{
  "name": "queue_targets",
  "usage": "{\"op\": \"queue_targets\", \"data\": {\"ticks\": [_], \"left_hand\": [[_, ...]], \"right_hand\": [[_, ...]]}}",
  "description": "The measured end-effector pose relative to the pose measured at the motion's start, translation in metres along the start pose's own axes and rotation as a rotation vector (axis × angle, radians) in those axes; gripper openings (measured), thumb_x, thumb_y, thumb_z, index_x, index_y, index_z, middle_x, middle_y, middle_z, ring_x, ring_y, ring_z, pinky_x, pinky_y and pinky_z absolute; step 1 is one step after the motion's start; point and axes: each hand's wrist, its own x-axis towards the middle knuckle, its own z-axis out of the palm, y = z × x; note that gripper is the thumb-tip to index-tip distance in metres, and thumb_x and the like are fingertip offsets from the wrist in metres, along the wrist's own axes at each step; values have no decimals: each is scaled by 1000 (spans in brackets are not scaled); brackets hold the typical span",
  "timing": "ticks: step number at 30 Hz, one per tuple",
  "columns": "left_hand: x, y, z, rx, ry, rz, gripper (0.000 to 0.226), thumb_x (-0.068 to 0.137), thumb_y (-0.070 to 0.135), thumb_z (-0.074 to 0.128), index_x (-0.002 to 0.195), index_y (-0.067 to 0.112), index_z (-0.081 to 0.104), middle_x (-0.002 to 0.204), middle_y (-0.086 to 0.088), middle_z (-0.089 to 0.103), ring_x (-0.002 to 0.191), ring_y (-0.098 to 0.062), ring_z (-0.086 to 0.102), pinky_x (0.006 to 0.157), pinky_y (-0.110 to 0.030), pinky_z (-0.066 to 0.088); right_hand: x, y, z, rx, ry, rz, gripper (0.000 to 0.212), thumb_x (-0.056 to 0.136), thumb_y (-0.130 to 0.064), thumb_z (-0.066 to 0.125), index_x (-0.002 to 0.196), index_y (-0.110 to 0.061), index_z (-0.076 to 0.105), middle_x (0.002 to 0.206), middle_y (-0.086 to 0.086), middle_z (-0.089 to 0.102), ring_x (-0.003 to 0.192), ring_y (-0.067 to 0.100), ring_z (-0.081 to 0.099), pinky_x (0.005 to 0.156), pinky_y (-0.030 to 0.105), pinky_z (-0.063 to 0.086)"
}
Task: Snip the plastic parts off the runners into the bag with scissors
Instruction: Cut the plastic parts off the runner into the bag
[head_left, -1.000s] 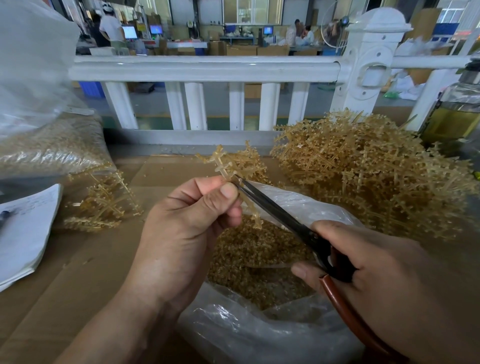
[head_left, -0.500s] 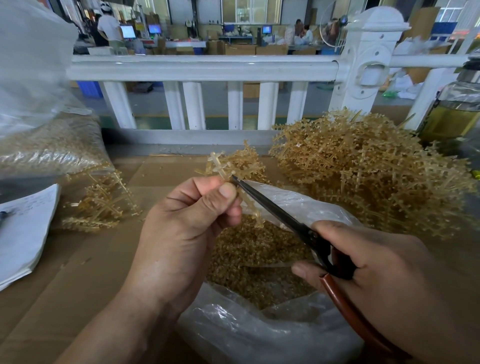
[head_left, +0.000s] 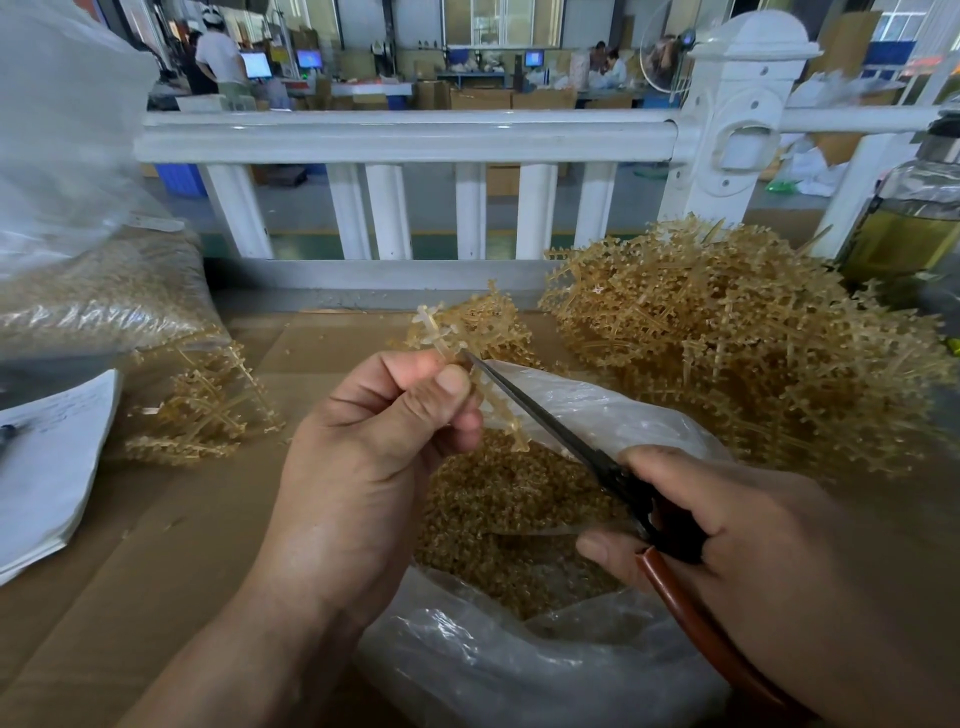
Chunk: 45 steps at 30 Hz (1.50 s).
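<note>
as the scissors (head_left: 545, 421) tip has crept up the runner (head_left: 441, 338), we line up another snip | left hand (head_left: 374, 467) pinches runner above the open bag (head_left: 519, 665) | right hand (head_left: 753, 545) grips scissors | cut parts (head_left: 498, 499) lie inside

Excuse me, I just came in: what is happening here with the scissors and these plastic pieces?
A person's left hand pinches a pale amber plastic runner above an open clear plastic bag holding small amber cut parts. The right hand holds black-bladed scissors with brown handles, the blade tip at the runner beside the left thumb. A large heap of amber runners lies to the right, a smaller pile of runners to the left.
</note>
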Motion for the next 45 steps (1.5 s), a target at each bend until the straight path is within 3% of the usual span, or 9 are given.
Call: {"op": "queue_targets", "data": {"ticks": [3, 6, 16, 20, 24, 27, 32, 36, 45], "left_hand": [[0, 0, 1, -15, -19, 8, 4, 75, 22, 74, 78, 21, 71, 71, -6, 62, 69, -15, 59, 68, -25, 54], [-1, 0, 1, -10, -28, 5, 6, 75, 23, 74, 79, 20, 72, 72, -7, 61, 69, -16, 59, 68, -25, 54], [-2, 0, 1, 45, -56, 8, 6, 75, 24, 74, 78, 19, 72, 72, -7, 61, 70, -18, 58, 68, -26, 53], [-2, 0, 2, 29, -54, 1, 8, 74, 23, 74, 79, 18, 71, 71, -8, 61, 69, -18, 58, 67, -26, 53], [-2, -1, 3, 19, -36, 4, 10, 73, 23, 75, 81, 20, 70, 70, -7, 60, 67, -18, 57, 65, -28, 53], [-2, 1, 4, 16, -34, 13, 10, 81, 25, 71, 82, 17, 66, 72, -12, 57, 66, -23, 54, 62, -30, 51], [-1, 1, 3, 18, -31, 6, 13, 87, 23, 66, 75, 17, 66, 74, -9, 58, 68, -18, 54, 65, -26, 50], [-1, -3, 4, 1, -4, -8, 13, 89, 22, 64, 78, 16, 67, 75, -10, 60, 68, -19, 54, 64, -26, 50], [-5, -9, 11, -84, 58, -17, 12, 89, 22, 64, 78, 18, 66, 75, -5, 62, 66, -15, 55, 61, -23, 50]], "right_hand": [[-1, 1, 3, 31, -6, -5, 53, 74, -85, 41, 103, -45, 61, 68, -26, 58, 85, -10, 56, 74, 7, 43], [-1, 1, 5, 30, 14, 4, 51, 73, -86, 41, 101, -46, 58, 90, -27, 59, 82, -9, 57, 76, 10, 44], [0, 1, 5, 34, 57, 2, 45, 75, -79, 47, 99, -44, 63, 64, -24, 55, 71, -6, 57, 59, 6, 43], [0, -1, 3, 29, 51, 8, 49, 75, -78, 48, 105, -42, 63, 67, -25, 60, 71, -3, 60, 61, 14, 47], [0, -2, -1, -9, -9, 41, 55, 74, -85, 39, 110, -49, 59, 68, -30, 56, 65, -6, 59, 45, 16, 45], [0, -3, -1, -15, -30, 42, 58, 72, -88, 35, 109, -49, 58, 72, -27, 60, 67, -4, 60, 50, 20, 49], [-1, -5, 1, 6, 8, 41, 55, 74, -84, 41, 108, -47, 63, 71, -29, 59, 77, -3, 59, 63, 15, 49], [0, -7, 5, 33, 20, 45, 52, 74, -81, 45, 105, -44, 64, 71, -26, 60, 66, -2, 61, 51, 19, 49], [0, -6, 14, 6, 52, 34, 47, 78, -80, 41, 98, -41, 58, 65, -26, 58, 71, -2, 59, 47, 16, 49]]}}
